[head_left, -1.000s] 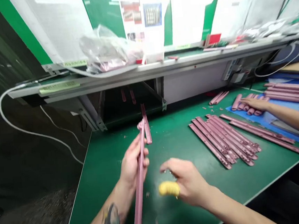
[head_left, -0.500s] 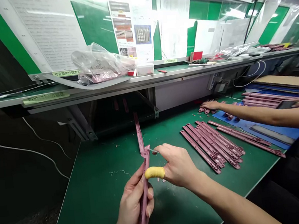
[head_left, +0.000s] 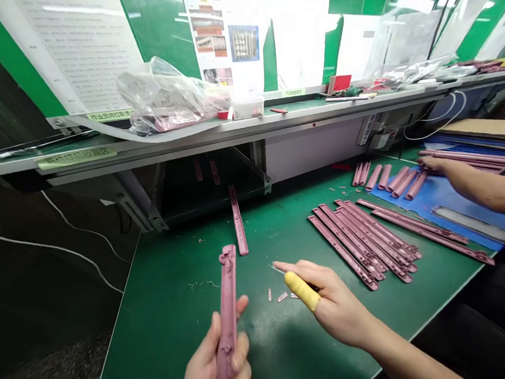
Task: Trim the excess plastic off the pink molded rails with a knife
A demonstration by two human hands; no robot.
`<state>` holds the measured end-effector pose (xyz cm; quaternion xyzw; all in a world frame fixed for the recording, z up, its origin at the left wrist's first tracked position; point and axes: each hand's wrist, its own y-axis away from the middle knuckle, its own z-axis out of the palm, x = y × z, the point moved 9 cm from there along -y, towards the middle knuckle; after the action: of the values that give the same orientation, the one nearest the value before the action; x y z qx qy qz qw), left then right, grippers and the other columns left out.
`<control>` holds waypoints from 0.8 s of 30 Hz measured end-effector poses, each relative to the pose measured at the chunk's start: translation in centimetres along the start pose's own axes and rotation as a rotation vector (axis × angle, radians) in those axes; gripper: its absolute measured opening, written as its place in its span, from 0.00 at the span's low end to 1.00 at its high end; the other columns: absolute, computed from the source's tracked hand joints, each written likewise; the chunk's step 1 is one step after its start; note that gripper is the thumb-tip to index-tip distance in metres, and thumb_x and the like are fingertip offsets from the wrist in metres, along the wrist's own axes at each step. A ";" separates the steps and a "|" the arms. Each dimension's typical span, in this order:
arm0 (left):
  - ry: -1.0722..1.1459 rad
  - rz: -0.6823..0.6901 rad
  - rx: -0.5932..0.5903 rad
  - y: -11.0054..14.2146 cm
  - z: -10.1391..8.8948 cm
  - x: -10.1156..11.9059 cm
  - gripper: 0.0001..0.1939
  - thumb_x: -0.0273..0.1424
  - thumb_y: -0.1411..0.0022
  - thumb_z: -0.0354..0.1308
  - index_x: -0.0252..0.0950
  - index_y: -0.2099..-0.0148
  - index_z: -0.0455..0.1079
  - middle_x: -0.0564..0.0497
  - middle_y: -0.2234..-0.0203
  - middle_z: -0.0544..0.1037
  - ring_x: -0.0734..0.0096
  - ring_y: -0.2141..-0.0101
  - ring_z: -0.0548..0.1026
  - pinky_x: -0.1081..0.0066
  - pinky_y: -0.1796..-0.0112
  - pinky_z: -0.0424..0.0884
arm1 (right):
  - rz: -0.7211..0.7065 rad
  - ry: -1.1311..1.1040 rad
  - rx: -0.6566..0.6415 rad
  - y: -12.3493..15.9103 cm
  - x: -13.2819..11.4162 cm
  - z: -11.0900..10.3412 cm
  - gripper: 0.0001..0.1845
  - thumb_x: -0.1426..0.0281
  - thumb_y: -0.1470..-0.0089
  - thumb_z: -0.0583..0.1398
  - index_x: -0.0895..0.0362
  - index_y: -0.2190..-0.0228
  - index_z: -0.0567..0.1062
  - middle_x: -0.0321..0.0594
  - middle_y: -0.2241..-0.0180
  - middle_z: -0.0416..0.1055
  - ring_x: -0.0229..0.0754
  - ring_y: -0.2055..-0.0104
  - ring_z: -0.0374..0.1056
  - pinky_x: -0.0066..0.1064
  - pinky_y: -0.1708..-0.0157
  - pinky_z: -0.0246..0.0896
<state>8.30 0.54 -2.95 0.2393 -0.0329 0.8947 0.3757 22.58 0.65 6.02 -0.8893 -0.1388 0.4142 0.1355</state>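
My left hand is closed around a long mauve plastic strip, held tilted above the bench with small moulded bosses showing on its face. To its right, my right hand grips a thin-bladed knife, most of it hidden by the fingers; a yellow cover is on the thumb. The blade is apart from the strip. Beyond the hands, another mauve strip lies on the green bench. Small cut scraps are scattered between the hands.
A row of similar mauve strips lies to the right. Farther right, a co-worker's hand touches short mauve pieces on a blue sheet. Above the back runs a shelf holding a plastic bag and a small clear box.
My right hand and the knife have moved right, away from the strip. The left hand has turned the strip so its inner face shows. The co-worker's hand has moved right.
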 end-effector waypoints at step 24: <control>-0.624 0.887 -0.107 2.9 8.4 9.6 0.20 0.48 0.46 0.64 0.53 0.50 0.74 0.54 0.82 0.69 0.75 0.82 0.61 0.71 0.77 0.61 | 0.046 -0.013 -0.032 1.7 0.0 4.3 0.12 0.67 0.39 0.53 0.54 0.61 0.77 0.37 0.72 0.73 0.38 0.71 0.66 0.28 0.71 0.58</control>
<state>3.84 2.78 9.15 0.4371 -0.2862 0.8510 -0.0539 19.45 -0.40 2.74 -0.8915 -0.1258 0.4208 0.1108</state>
